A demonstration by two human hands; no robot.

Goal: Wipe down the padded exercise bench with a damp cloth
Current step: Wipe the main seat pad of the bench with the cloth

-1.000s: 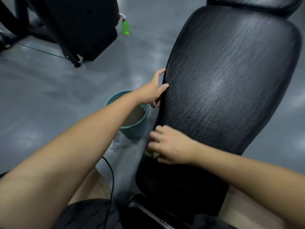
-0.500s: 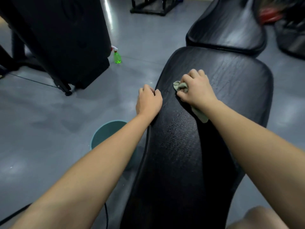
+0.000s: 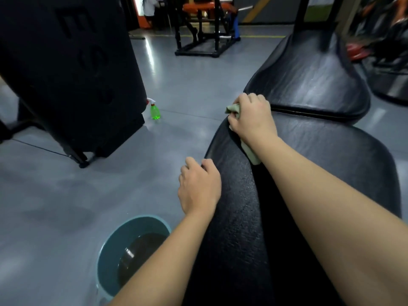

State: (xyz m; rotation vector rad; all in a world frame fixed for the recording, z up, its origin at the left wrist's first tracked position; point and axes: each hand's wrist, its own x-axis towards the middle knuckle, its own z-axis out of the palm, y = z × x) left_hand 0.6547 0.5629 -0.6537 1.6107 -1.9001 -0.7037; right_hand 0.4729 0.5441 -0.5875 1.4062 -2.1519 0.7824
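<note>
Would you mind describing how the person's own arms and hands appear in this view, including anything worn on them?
Both forearms are bare from the bottom edge of the picture to the wrists: no sleeves in view. The left hand and the right hand wear no gloves, and no watch, bracelet or ring is visible. No cables or markings show on either arm.

One head-worn wide-angle view looks forward and steeply down. It sits close over the bench point(image 3: 320, 173), which runs toward 12 o'clock; the floor point(image 3: 66, 195) spreads at 9 o'clock.
</note>
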